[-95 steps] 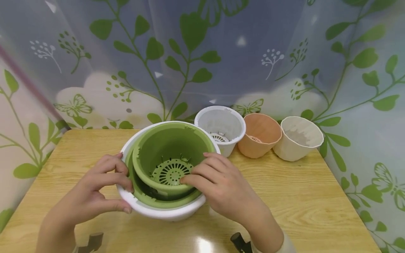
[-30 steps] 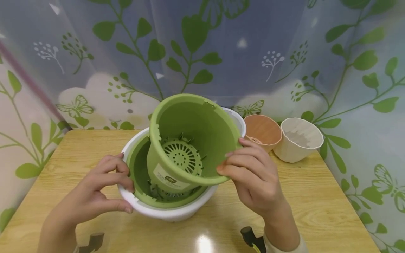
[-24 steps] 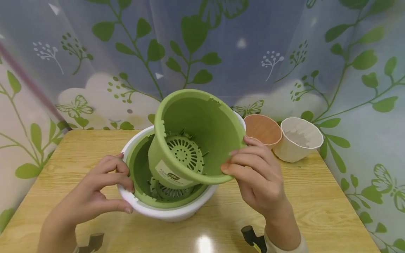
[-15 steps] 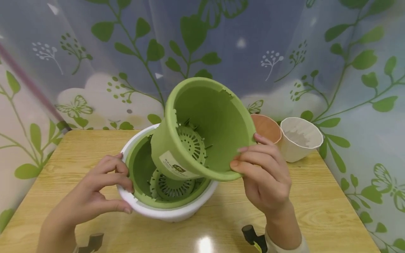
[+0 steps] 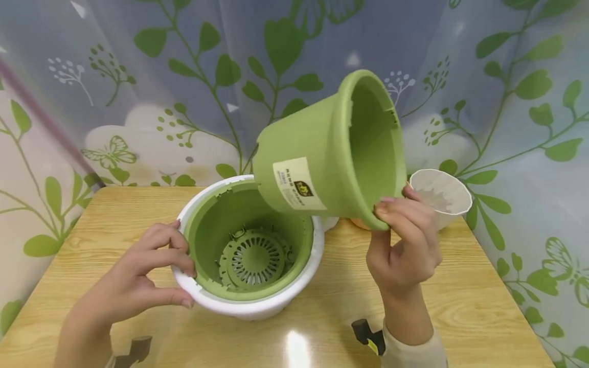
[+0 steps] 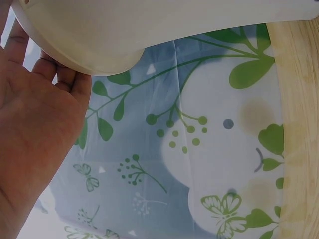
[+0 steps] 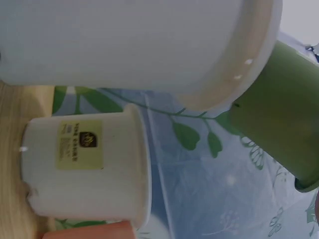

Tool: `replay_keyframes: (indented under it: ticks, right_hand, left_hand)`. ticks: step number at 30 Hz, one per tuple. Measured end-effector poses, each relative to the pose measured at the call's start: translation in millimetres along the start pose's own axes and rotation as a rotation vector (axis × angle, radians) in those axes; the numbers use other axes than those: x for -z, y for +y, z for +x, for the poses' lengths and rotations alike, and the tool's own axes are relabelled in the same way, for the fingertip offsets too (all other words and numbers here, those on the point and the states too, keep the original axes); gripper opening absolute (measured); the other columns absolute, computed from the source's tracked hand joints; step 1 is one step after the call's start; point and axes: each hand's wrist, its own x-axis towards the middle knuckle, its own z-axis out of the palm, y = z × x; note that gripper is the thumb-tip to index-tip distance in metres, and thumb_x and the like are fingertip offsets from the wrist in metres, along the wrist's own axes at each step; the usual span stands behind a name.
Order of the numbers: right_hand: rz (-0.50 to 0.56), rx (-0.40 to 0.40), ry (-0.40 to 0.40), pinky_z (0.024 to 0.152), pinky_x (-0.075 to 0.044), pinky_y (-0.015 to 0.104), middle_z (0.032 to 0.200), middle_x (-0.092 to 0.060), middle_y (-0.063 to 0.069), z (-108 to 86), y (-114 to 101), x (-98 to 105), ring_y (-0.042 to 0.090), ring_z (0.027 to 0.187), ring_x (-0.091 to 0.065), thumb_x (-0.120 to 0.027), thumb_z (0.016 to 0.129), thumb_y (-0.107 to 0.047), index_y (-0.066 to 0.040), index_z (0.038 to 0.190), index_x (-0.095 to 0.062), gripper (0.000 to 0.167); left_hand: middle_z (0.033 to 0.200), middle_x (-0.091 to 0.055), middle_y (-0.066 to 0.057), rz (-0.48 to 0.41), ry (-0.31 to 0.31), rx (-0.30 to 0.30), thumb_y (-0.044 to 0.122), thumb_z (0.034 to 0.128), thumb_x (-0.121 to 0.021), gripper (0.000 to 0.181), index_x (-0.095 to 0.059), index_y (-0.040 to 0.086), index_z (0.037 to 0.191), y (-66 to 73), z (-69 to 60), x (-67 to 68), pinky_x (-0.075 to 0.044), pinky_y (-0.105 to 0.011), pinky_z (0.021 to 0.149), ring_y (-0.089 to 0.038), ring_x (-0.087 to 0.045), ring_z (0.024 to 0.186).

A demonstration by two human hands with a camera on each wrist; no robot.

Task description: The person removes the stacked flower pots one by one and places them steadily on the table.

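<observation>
In the head view my right hand pinches the rim of a green flowerpot. The pot is tipped on its side in the air, mouth to the right, a label on its wall. Below and to the left, a second green flowerpot with a slotted base sits inside a large white flowerpot. The left hand grips the rims at their left side, fingers over the top and thumb outside. In the left wrist view those fingers reach the white pot's rim. At the right wrist view's edge shows the lifted green pot.
Behind the lifted pot, a smaller white pot and an orange pot are mostly covered in the head view. A cream pot stands at the back right of the wooden table. A printed curtain hangs behind.
My right hand has raised the upper green pot from inside the second one, moved it up and right, and tipped it sideways. My left hand has stayed at the white pot's rim.
</observation>
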Motion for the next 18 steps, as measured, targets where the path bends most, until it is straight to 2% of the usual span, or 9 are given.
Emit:
replay_keyframes:
  ticks: [5, 11, 14, 18]
  right_hand:
    - [-0.07, -0.065, 0.029, 0.092, -0.057, 0.041, 0.072, -0.062, 0.021, -7.3, 9, 6, 0.03, 0.073, -0.062, -0.075, 0.088, -0.006, 0.008, 0.074, -0.06, 0.024]
    - [-0.099, -0.155, -0.058, 0.093, -0.055, 0.046, 0.074, -0.063, 0.02, -19.7, 21, 10, 0.031, 0.076, -0.063, -0.075, 0.089, -0.015, 0.007, 0.078, -0.066, 0.026]
    - [-0.086, -0.171, -0.099, 0.093, -0.054, 0.048, 0.074, -0.064, 0.02, -26.7, 24, 7, 0.034, 0.076, -0.061, -0.074, 0.09, -0.017, 0.006, 0.079, -0.067, 0.026]
    - [-0.091, -0.181, -0.133, 0.093, -0.054, 0.047, 0.075, -0.065, 0.02, -36.7, 27, 3, 0.036, 0.076, -0.061, -0.074, 0.09, -0.017, 0.005, 0.079, -0.068, 0.025]
  left_hand:
    - [0.097, -0.053, 0.0, 0.011, -0.012, 0.009, 0.028, 0.0637, -0.09, 0.036, -0.07, 0.015, 0.09, 0.2, -0.9, 1.3, -0.021, -0.034, 0.124, -0.016, -0.043, 0.103]
    - [0.099, -0.053, -0.002, -0.073, -0.036, 0.002, 0.021, 0.0652, -0.089, 0.035, -0.069, 0.012, 0.092, 5.1, -3.3, 8.9, -0.017, -0.033, 0.126, -0.016, -0.042, 0.105]
    - [0.099, -0.052, -0.003, -0.116, -0.052, -0.009, 0.018, 0.0653, -0.089, 0.035, -0.069, 0.01, 0.093, 8.8, -3.8, 14.0, -0.016, -0.033, 0.126, -0.017, -0.042, 0.107]
    - [0.101, -0.052, -0.004, -0.125, -0.079, -0.034, 0.018, 0.0661, -0.089, 0.036, -0.069, 0.009, 0.095, 10.9, -3.4, 19.1, -0.016, -0.033, 0.126, -0.017, -0.042, 0.108]
